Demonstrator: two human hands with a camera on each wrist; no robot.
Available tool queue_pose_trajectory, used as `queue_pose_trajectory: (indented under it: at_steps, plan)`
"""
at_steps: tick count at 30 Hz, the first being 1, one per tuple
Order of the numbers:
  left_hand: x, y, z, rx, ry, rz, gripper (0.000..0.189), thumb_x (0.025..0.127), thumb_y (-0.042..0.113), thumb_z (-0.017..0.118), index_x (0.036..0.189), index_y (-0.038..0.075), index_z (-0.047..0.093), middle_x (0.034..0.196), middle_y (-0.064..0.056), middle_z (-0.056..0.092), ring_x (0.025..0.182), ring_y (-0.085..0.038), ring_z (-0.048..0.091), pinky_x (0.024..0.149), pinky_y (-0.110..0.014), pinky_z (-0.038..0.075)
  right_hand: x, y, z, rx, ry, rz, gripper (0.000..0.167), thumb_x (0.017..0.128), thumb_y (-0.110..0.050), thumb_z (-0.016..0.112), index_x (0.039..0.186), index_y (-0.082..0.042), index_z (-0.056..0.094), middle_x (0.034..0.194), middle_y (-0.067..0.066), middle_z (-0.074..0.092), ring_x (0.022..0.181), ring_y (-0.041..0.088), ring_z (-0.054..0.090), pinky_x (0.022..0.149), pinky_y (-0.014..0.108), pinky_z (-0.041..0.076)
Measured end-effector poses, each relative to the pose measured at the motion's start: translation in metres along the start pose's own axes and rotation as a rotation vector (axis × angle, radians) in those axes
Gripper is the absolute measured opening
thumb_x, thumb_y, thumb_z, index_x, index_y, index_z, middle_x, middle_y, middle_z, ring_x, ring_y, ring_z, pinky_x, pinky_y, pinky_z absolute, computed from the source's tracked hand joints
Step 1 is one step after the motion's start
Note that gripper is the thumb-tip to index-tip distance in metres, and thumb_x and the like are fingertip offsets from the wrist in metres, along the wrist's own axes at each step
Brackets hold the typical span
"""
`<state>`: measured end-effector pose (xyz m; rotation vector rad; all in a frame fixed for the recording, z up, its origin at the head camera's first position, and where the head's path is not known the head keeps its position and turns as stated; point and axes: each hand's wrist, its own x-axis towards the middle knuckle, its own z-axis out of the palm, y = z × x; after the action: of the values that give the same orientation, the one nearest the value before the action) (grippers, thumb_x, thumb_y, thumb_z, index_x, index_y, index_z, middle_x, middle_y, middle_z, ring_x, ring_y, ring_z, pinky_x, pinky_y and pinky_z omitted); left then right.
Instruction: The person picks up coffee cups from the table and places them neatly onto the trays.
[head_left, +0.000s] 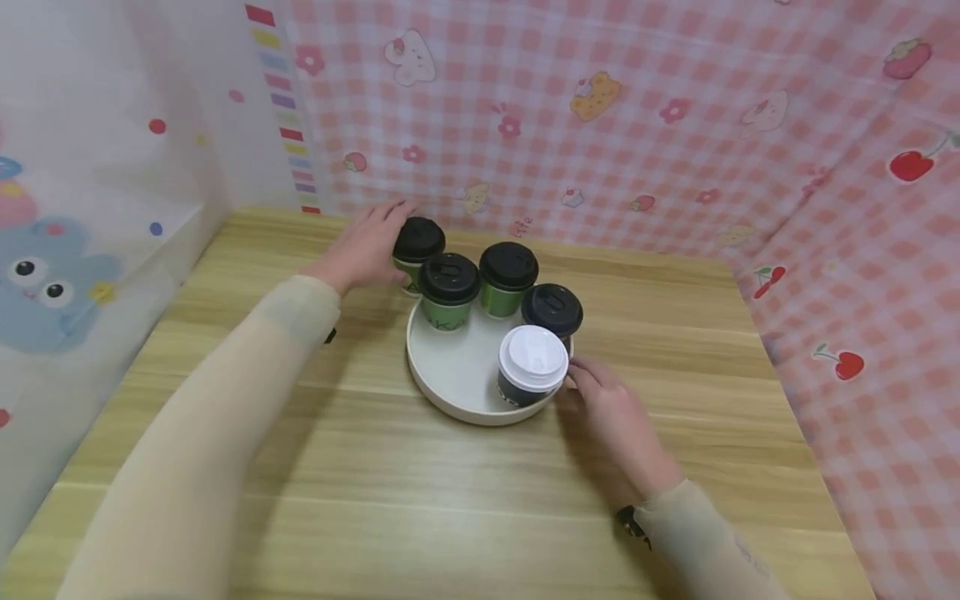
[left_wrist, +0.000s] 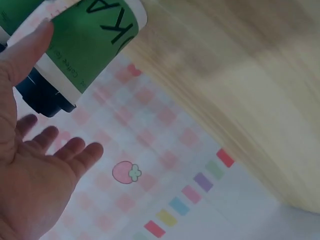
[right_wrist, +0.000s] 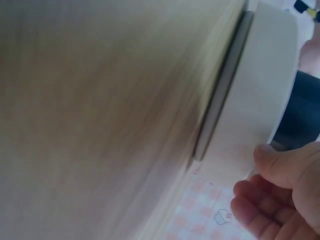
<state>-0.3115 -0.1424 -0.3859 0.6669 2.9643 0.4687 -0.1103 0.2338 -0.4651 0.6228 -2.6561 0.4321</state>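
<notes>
My left hand [head_left: 363, 250] is beside a green paper coffee cup [head_left: 417, 239] with a black lid, at the tray's back left. In the left wrist view its thumb [left_wrist: 32, 52] overlaps the green cup [left_wrist: 97, 35], while the other fingers are spread apart near the lid; contact is unclear. My right hand [head_left: 618, 425] pinches the rim of a round white tray [head_left: 450, 379] between thumb and curled fingers. On the tray are two green cups [head_left: 448, 292] with black lids, another black-lidded cup [head_left: 552, 310], and a dark cup [head_left: 532, 358] with a white lid.
The tray stands on a wood-grain table [head_left: 390, 500]. Behind it hangs a pink checked cloth [head_left: 525, 117], with a white patterned cloth [head_left: 135, 192] on the left. More pink checked cloth borders the right side.
</notes>
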Motion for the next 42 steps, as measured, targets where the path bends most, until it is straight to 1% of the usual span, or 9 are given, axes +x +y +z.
queue_pose_trajectory:
  at_steps: [7, 9, 14, 20, 24, 28, 35, 38, 42]
  plan:
    - [0.02, 0.006, -0.006, 0.007, -0.145, 0.022, 0.114, 0.084, 0.023, 0.092, 0.172, 0.024, 0.021, 0.18, -0.015, 0.014, 0.161, -0.051, 0.023, 0.128, -0.069, 0.03, -0.02, -0.023, -0.012, 0.034, 0.117, -0.121, 0.015, 0.088, -0.003, 0.082, 0.102, -0.005, 0.076, 0.101, 0.007, 0.076, 0.094, 0.025, 0.074, 0.084, 0.04, 0.064]
    - [0.023, 0.007, -0.007, 0.007, -0.165, 0.016, 0.108, 0.087, 0.026, 0.09, 0.171, 0.024, 0.023, 0.179, -0.018, 0.019, 0.161, -0.05, 0.026, 0.128, -0.068, 0.03, -0.023, -0.032, -0.011, 0.041, 0.127, -0.225, 0.01, 0.098, -0.012, 0.075, 0.105, -0.006, 0.078, 0.105, 0.006, 0.078, 0.096, 0.023, 0.076, 0.086, 0.038, 0.065]
    - [0.026, 0.008, -0.006, -0.011, -0.157, -0.002, 0.096, 0.092, 0.03, 0.084, 0.169, 0.016, 0.028, 0.171, -0.025, 0.033, 0.155, -0.048, 0.038, 0.128, -0.064, 0.034, -0.02, -0.053, -0.003, 0.058, 0.112, -0.394, 0.042, 0.116, -0.03, 0.045, 0.119, -0.005, 0.078, 0.118, 0.008, 0.079, 0.105, 0.023, 0.078, 0.092, 0.036, 0.065]
    - [0.021, 0.006, -0.002, -0.06, -0.143, -0.04, 0.093, 0.091, 0.025, 0.084, 0.166, 0.009, 0.032, 0.166, -0.025, 0.041, 0.152, -0.044, 0.042, 0.127, -0.061, 0.037, -0.014, -0.065, 0.012, 0.013, 0.045, -0.384, 0.028, 0.097, -0.01, 0.077, 0.124, -0.002, 0.076, 0.122, 0.011, 0.077, 0.106, 0.025, 0.077, 0.092, 0.038, 0.065]
    - [-0.003, -0.004, -0.007, -0.11, -0.094, -0.057, 0.094, 0.089, 0.026, 0.085, 0.165, 0.005, 0.032, 0.163, -0.027, 0.042, 0.149, -0.046, 0.044, 0.125, -0.062, 0.039, -0.012, -0.066, 0.018, 0.0, 0.038, -0.344, 0.037, 0.085, -0.007, 0.087, 0.12, 0.0, 0.076, 0.119, 0.012, 0.077, 0.104, 0.026, 0.077, 0.091, 0.038, 0.065]
    - [-0.054, -0.006, -0.022, -0.103, -0.01, -0.055, 0.097, 0.086, 0.028, 0.087, 0.163, 0.002, 0.035, 0.16, -0.03, 0.044, 0.144, -0.048, 0.047, 0.12, -0.065, 0.043, -0.012, -0.067, 0.019, 0.006, 0.039, -0.338, 0.034, 0.086, -0.007, 0.086, 0.118, 0.0, 0.076, 0.118, 0.012, 0.077, 0.104, 0.026, 0.077, 0.092, 0.039, 0.065]
    - [-0.141, 0.042, -0.042, -0.06, 0.175, 0.12, 0.091, 0.078, 0.029, 0.094, 0.152, 0.001, 0.05, 0.147, -0.025, 0.061, 0.132, -0.045, 0.06, 0.109, -0.063, 0.052, -0.011, -0.066, 0.02, 0.044, 0.055, -0.337, 0.031, 0.086, -0.005, 0.085, 0.115, 0.001, 0.077, 0.113, 0.014, 0.078, 0.103, 0.027, 0.077, 0.091, 0.038, 0.065]
    - [-0.153, 0.071, -0.033, -0.078, 0.241, 0.23, 0.091, 0.075, 0.029, 0.096, 0.151, 0.004, 0.053, 0.145, -0.022, 0.062, 0.131, -0.042, 0.062, 0.11, -0.06, 0.053, -0.011, -0.066, 0.018, 0.061, 0.063, -0.329, 0.029, 0.086, -0.004, 0.085, 0.113, 0.001, 0.077, 0.112, 0.013, 0.078, 0.103, 0.028, 0.077, 0.09, 0.038, 0.065]
    - [-0.147, 0.102, -0.01, -0.073, 0.216, 0.309, 0.092, 0.077, 0.03, 0.096, 0.155, 0.009, 0.051, 0.153, -0.019, 0.057, 0.137, -0.04, 0.058, 0.116, -0.057, 0.051, -0.01, -0.068, 0.015, 0.075, 0.062, -0.328, 0.027, 0.088, -0.006, 0.083, 0.114, 0.0, 0.078, 0.112, 0.012, 0.078, 0.102, 0.027, 0.077, 0.09, 0.038, 0.065]
